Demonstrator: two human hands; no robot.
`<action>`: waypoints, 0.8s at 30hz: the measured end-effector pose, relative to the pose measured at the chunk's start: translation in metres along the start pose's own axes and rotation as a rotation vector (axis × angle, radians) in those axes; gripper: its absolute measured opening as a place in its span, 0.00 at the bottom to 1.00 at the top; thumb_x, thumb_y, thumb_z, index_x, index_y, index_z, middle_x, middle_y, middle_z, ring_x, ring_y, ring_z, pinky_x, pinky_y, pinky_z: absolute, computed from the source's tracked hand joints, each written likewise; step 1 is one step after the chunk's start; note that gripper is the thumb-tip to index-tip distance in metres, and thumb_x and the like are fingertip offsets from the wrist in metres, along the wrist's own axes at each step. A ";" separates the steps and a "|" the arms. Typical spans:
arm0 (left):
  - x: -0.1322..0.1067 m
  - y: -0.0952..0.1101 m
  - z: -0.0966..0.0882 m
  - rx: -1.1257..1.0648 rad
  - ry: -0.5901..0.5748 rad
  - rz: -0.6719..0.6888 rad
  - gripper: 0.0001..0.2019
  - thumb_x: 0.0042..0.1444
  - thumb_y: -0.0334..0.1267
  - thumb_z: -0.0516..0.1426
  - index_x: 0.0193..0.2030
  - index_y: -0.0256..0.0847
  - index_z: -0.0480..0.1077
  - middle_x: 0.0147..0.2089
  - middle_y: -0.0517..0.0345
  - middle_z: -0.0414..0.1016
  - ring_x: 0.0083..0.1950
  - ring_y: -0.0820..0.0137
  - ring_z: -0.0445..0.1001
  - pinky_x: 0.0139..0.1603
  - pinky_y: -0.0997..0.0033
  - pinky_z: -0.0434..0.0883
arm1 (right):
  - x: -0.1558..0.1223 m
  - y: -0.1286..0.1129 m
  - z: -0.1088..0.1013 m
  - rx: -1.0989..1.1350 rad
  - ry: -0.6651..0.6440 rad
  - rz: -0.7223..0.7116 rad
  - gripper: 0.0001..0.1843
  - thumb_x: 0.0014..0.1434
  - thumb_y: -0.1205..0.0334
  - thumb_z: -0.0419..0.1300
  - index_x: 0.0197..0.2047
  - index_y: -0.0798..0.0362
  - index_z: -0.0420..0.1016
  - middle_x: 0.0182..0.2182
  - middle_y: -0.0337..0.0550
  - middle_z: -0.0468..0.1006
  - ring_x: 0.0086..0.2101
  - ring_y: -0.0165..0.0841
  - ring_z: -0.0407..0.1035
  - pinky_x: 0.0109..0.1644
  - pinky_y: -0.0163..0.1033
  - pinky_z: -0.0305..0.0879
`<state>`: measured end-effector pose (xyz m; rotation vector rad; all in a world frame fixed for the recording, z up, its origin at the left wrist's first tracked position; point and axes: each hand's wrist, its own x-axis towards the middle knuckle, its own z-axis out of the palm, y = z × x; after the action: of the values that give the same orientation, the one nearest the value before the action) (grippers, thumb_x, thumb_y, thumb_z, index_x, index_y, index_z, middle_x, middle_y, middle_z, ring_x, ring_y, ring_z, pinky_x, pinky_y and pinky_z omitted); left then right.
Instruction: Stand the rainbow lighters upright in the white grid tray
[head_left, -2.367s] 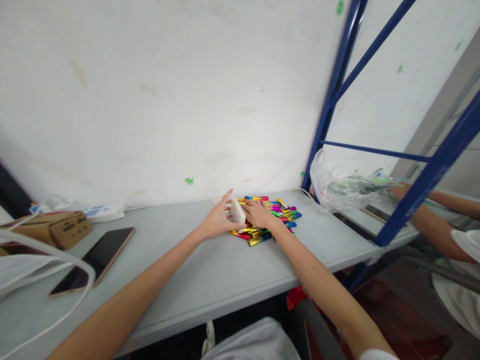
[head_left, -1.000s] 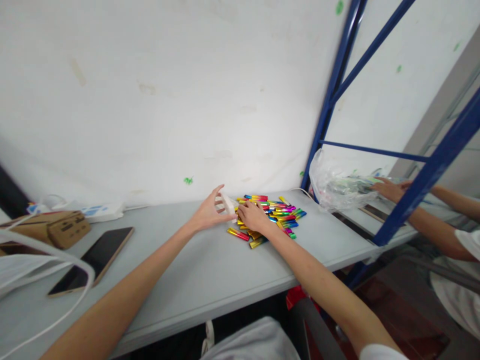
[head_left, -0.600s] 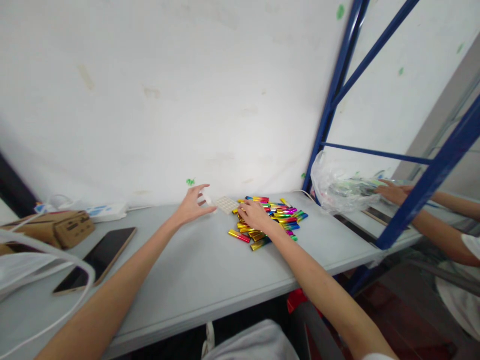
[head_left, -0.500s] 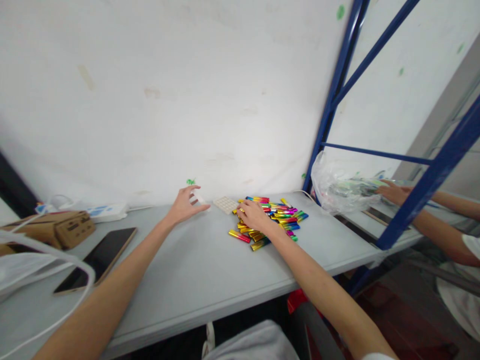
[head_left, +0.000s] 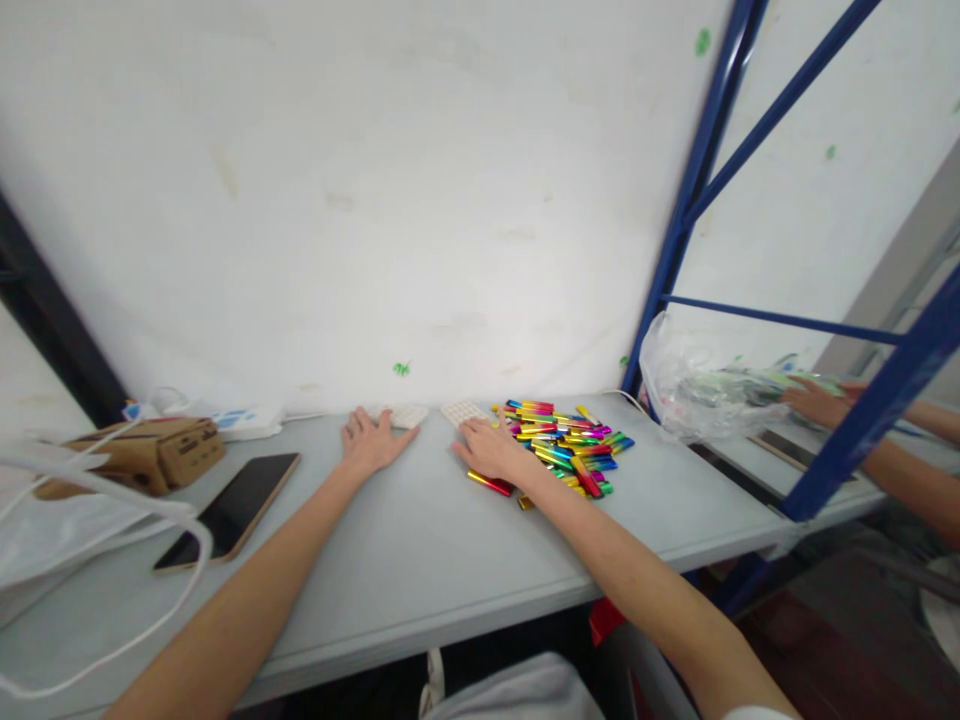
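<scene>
My left hand [head_left: 371, 442] lies flat on the grey table [head_left: 420, 560], fingers stretched toward a small white gridded tray [head_left: 407, 414] near the wall, fingertips at its edge. My right hand [head_left: 489, 450] rests open, palm down, at the left edge of a heap of shiny multicoloured tubes [head_left: 566, 445], with its fingers reaching a second white gridded tray [head_left: 460, 411]. One red-gold tube [head_left: 489, 483] lies just below this hand.
A phone [head_left: 231, 508] lies at the left, beside a cardboard box [head_left: 154, 456], a white power strip [head_left: 232, 421] and a white bag with cable [head_left: 67, 530]. A blue rack post [head_left: 686, 215] stands right, with a plastic bag [head_left: 701, 385]. Another person's hand [head_left: 814, 400] works there.
My left hand carried one white tray away from the heap to the left and set it down near the wall, then flattened on the table. The right hand slid left off the tubes.
</scene>
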<state>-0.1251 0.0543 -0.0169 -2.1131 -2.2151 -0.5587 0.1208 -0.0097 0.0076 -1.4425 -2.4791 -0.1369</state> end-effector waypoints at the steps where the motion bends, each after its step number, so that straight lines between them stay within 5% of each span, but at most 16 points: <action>1: 0.001 -0.001 0.000 0.007 -0.014 0.004 0.48 0.56 0.71 0.48 0.72 0.33 0.59 0.76 0.22 0.44 0.76 0.30 0.43 0.70 0.33 0.45 | 0.000 0.000 -0.001 0.002 -0.001 -0.006 0.26 0.74 0.48 0.45 0.62 0.58 0.69 0.62 0.61 0.71 0.64 0.47 0.62 0.72 0.65 0.41; 6: 0.003 -0.004 0.003 0.018 0.002 0.049 0.50 0.56 0.73 0.46 0.71 0.31 0.61 0.77 0.26 0.46 0.76 0.34 0.45 0.70 0.33 0.47 | -0.003 -0.002 -0.010 0.069 -0.045 -0.069 0.25 0.74 0.49 0.45 0.61 0.57 0.70 0.60 0.59 0.74 0.62 0.46 0.65 0.70 0.61 0.48; 12: 0.000 -0.005 0.006 0.096 0.132 0.138 0.41 0.64 0.64 0.42 0.67 0.28 0.64 0.69 0.27 0.62 0.71 0.39 0.58 0.67 0.40 0.58 | -0.009 -0.012 -0.018 0.160 0.000 -0.198 0.23 0.72 0.49 0.52 0.55 0.58 0.77 0.54 0.58 0.80 0.54 0.46 0.73 0.64 0.52 0.58; 17: -0.011 -0.003 0.000 -0.020 0.271 0.345 0.35 0.68 0.58 0.43 0.68 0.31 0.62 0.73 0.32 0.58 0.75 0.44 0.52 0.72 0.41 0.53 | -0.020 -0.017 -0.029 0.274 -0.003 -0.301 0.21 0.73 0.52 0.52 0.44 0.55 0.83 0.40 0.51 0.85 0.40 0.38 0.77 0.47 0.38 0.64; 21: -0.030 0.007 -0.007 -0.150 0.186 0.643 0.33 0.69 0.60 0.42 0.65 0.35 0.66 0.74 0.40 0.57 0.78 0.53 0.47 0.77 0.50 0.48 | -0.022 -0.009 -0.029 0.265 -0.013 -0.287 0.27 0.73 0.48 0.49 0.39 0.55 0.83 0.32 0.47 0.84 0.33 0.35 0.74 0.43 0.37 0.63; 24: -0.043 0.017 -0.010 -0.202 0.038 0.734 0.32 0.69 0.61 0.42 0.60 0.38 0.70 0.73 0.43 0.61 0.77 0.55 0.51 0.77 0.51 0.51 | -0.016 0.015 -0.024 0.279 0.140 -0.236 0.24 0.74 0.50 0.48 0.47 0.56 0.81 0.43 0.50 0.84 0.45 0.36 0.75 0.53 0.39 0.64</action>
<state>-0.1075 0.0107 -0.0154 -2.7332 -1.2357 -0.7545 0.1457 -0.0200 0.0251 -0.9941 -2.4303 0.0592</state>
